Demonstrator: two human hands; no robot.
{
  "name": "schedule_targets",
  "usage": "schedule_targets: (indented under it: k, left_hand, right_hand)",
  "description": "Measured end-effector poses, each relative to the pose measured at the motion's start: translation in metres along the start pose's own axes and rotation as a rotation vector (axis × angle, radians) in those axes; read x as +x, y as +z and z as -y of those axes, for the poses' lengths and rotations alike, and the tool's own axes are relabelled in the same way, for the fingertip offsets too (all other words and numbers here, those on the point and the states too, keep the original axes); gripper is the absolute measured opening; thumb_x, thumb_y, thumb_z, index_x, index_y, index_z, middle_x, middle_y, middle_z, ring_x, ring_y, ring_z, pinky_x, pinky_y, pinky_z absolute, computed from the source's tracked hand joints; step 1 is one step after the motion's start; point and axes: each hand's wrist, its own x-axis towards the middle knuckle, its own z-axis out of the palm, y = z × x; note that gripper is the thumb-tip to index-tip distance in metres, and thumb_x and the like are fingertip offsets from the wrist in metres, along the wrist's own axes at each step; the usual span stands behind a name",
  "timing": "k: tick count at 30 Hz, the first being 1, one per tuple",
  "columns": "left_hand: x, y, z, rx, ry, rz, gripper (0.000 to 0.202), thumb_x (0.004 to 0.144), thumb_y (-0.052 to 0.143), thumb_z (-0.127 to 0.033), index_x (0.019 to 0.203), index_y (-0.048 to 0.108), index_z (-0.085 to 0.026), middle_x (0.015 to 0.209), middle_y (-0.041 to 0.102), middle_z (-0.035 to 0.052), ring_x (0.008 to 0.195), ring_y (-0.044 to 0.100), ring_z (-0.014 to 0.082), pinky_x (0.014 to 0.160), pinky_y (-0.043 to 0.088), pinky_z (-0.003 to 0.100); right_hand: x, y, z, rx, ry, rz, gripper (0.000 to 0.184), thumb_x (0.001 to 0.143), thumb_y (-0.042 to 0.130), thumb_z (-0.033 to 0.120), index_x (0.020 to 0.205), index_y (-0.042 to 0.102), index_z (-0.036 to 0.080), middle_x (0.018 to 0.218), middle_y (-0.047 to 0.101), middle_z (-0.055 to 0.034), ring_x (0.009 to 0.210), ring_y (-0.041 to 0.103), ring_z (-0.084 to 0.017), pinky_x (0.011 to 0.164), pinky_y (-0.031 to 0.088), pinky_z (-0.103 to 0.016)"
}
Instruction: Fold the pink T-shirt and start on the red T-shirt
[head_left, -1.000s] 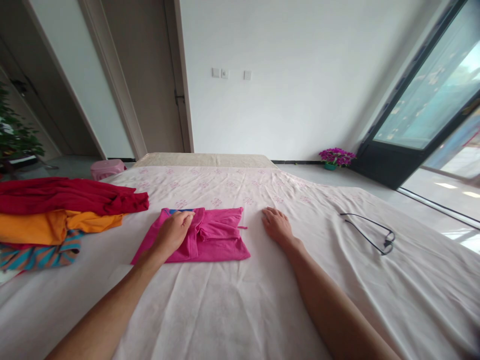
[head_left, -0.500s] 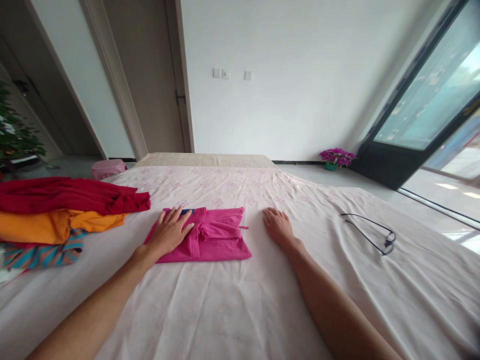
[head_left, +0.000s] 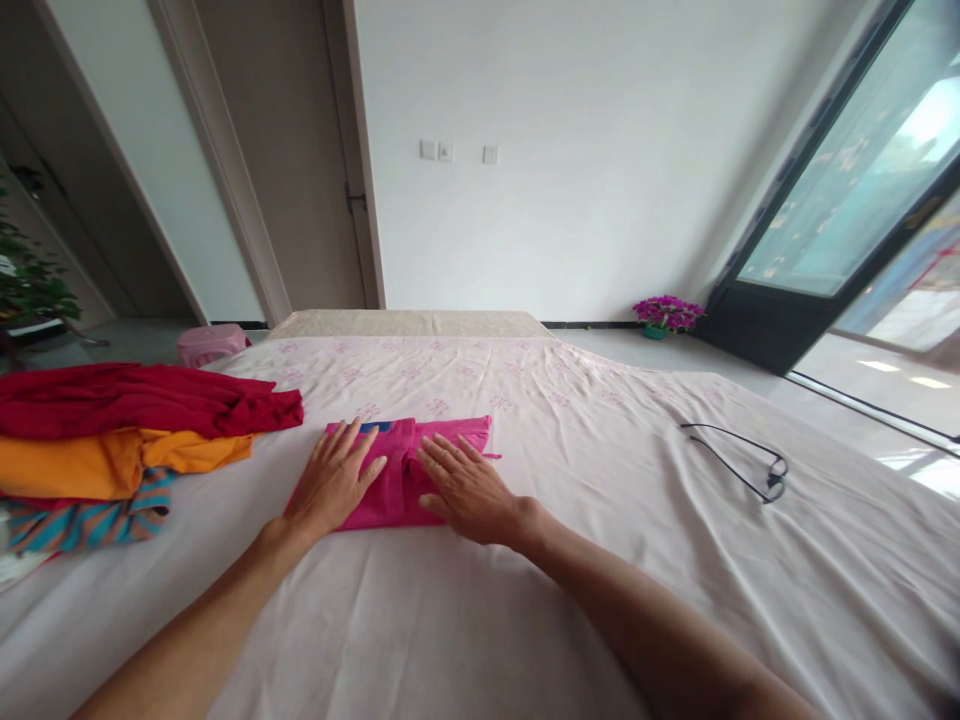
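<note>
A folded pink garment point(head_left: 394, 480) lies flat on the pale, flower-patterned cloth point(head_left: 390, 620) in front of me, with a small dark blue patch near its far edge. My left hand point(head_left: 334, 485) rests on its left part, fingers stretched out and slightly spread. Over the right part lies my right hand point(head_left: 469, 490), palm down with its fingers extended toward the garment's middle. Neither hand grips anything. The right hand hides much of the garment's right half; a thin pink strip sticks out past that end.
At the left lies a pile with a red garment point(head_left: 142, 400), an orange garment point(head_left: 75, 462) and a striped blue-and-brown garment point(head_left: 97, 520). Eyeglasses point(head_left: 775, 482) rest on the cloth at the right. Beyond the covered surface are a pink stool point(head_left: 212, 345) and purple flowers point(head_left: 667, 313).
My right hand has moved left from the bare cloth onto the right part of the pink garment. My left hand stays on the garment's left part. The view has shifted slightly.
</note>
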Motion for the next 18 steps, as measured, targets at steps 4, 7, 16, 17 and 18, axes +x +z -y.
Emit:
schedule_targets:
  k: [4, 7, 16, 17, 18]
  left_hand:
    - [-0.009, -0.003, -0.012, -0.2, 0.136, 0.057, 0.058, 0.101, 0.026, -0.043, 0.153, 0.034, -0.018, 0.16, 0.034, 0.0085, 0.149, 0.028, 0.019, 0.122, 0.026, 0.037]
    - [-0.013, -0.004, -0.018, -0.223, 0.229, 0.135, 0.059, 0.102, 0.026, -0.044, 0.156, 0.024, -0.02, 0.162, 0.029, 0.0074, 0.15, 0.025, 0.0177, 0.122, 0.024, 0.038]
    - [-0.013, 0.001, -0.021, -0.089, 0.223, 0.261, 0.061, 0.097, 0.04, -0.053, 0.154, 0.029, -0.034, 0.163, 0.026, 0.0076, 0.151, 0.02, 0.0301, 0.119, 0.02, 0.055]
    - [-0.012, 0.001, -0.019, -0.116, 0.224, 0.28, 0.062, 0.096, 0.041, -0.054, 0.154, 0.03, -0.034, 0.163, 0.026, 0.0078, 0.151, 0.02, 0.0302, 0.119, 0.02, 0.055]
    - [-0.01, 0.001, -0.017, -0.151, 0.233, 0.299, 0.062, 0.096, 0.042, -0.054, 0.153, 0.031, -0.033, 0.162, 0.028, 0.0082, 0.151, 0.021, 0.0298, 0.119, 0.02, 0.054]
  right_hand:
    - [0.0, 0.009, 0.006, 0.063, -0.032, 0.085, 0.068, 0.101, 0.035, 0.054, 0.157, 0.024, 0.017, 0.16, 0.028, -0.0115, 0.15, 0.019, -0.026, 0.123, 0.01, -0.047]
    - [-0.001, 0.011, 0.004, 0.064, -0.047, 0.101, 0.066, 0.101, 0.036, 0.054, 0.156, 0.027, 0.018, 0.159, 0.031, -0.011, 0.149, 0.022, -0.025, 0.123, 0.011, -0.047]
    - [0.009, -0.004, 0.007, 0.078, -0.024, -0.023, 0.041, 0.103, 0.039, 0.036, 0.14, 0.052, 0.022, 0.139, 0.058, -0.0099, 0.132, 0.048, -0.023, 0.114, 0.032, -0.042]
    - [0.011, -0.004, 0.008, 0.08, -0.001, -0.057, 0.041, 0.104, 0.037, 0.034, 0.141, 0.051, 0.021, 0.139, 0.058, -0.0104, 0.132, 0.049, -0.023, 0.113, 0.033, -0.042]
    - [0.012, -0.003, 0.009, 0.076, 0.014, -0.081, 0.043, 0.104, 0.037, 0.035, 0.144, 0.047, 0.021, 0.143, 0.054, -0.0112, 0.135, 0.046, -0.023, 0.114, 0.032, -0.043]
